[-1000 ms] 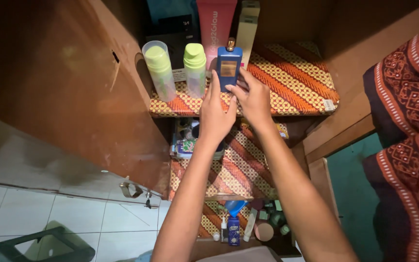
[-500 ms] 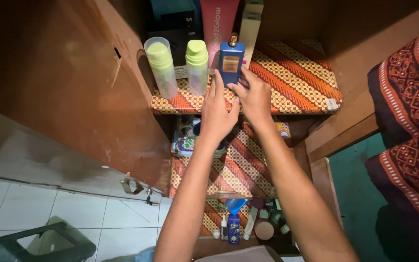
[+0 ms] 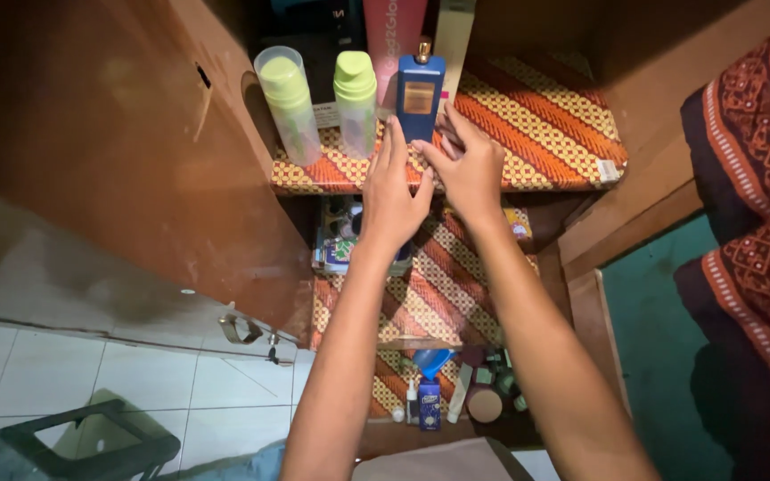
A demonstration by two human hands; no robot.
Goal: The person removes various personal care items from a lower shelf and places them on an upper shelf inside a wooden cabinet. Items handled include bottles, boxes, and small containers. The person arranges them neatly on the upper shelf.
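Patterned shelf: both hands beside blue bottle.

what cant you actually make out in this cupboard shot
- Head view: the base of the blue perfume bottle is hidden behind the fingers of the left hand and right hand.
- The pink tube is cut off by the top edge.
- Small jars on the bottom shelf are too dim and small to identify.
- The middle shelf clutter is partly hidden by the left wrist.
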